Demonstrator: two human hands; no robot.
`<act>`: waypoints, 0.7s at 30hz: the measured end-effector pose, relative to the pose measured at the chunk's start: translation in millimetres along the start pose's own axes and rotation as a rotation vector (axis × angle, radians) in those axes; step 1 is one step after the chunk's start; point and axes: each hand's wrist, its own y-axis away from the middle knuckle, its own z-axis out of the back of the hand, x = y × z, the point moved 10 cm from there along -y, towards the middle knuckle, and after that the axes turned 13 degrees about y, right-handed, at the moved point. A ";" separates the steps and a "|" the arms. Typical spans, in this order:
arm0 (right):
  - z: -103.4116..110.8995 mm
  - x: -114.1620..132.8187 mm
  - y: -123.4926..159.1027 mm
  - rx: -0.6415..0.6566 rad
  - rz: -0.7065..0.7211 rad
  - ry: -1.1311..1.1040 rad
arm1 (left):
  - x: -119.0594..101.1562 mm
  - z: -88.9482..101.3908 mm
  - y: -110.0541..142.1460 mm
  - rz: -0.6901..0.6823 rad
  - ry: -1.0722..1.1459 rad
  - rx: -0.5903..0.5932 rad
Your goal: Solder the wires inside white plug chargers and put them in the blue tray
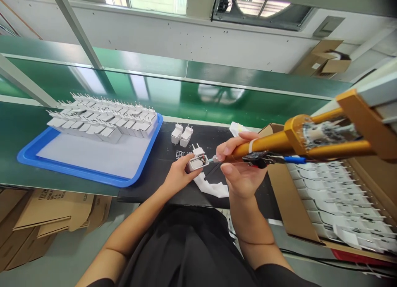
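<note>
In the head view my left hand (176, 175) grips an open white plug charger (198, 163), its two pins pointing away from me and wires showing inside. Wrapped around the front of a gold-coloured glue gun (273, 144) is my right hand (242, 171). The thin nozzle of the gun reaches the charger's open side; whether it touches the inside I cannot tell. Two more white plug chargers (181, 135) stand on the black mat (149, 163) just beyond. A crumpled white cloth or tissue (214, 188) lies beneath my hands.
At left, a blue tray (130, 181) holds many white chargers in rows, pins up. On the right, an open cardboard box (288, 208) contains rows of white chargers. Flattened cartons (58, 208) are stacked below the bench at left. The gun's gold frame extends up to the right.
</note>
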 end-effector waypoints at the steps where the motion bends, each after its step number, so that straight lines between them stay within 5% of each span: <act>1: -0.5 -0.7 0.2 0.003 -0.011 0.014 | -1.6 0.9 0.5 -0.013 0.014 -0.016; 21: 1.4 1.2 1.3 -0.012 -0.072 0.039 | -13.3 4.3 6.3 -0.055 0.014 -0.034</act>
